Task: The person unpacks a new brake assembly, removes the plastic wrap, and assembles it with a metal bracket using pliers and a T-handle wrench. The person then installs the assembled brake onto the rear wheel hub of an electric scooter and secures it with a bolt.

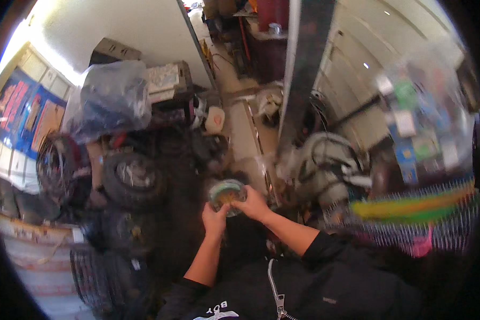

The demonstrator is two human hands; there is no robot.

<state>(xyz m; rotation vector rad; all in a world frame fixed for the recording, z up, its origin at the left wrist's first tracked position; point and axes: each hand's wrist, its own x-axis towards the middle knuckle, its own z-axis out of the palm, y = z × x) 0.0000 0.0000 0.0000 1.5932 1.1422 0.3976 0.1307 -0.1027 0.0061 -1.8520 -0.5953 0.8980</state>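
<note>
Just below the frame's centre, the left hand (214, 220) and right hand (254, 205) curl closed around a round, greenish-and-silver, metallic-looking part (225, 189), thumbs on its face, seemingly a steadying step, the next move calling for even grip.

The round, greenish, pale-rimmed disc (225, 186) in my grip looks glossy; blur hides whether it is metal or plastic. My black cloth jacket (352, 274) is matt, its silver metal zip (280, 302) shiny. The clear plastic bag (109, 96) at left gleams, wrinkled; the black, rubber-tyred wheel (133, 177) looks dull.
</note>
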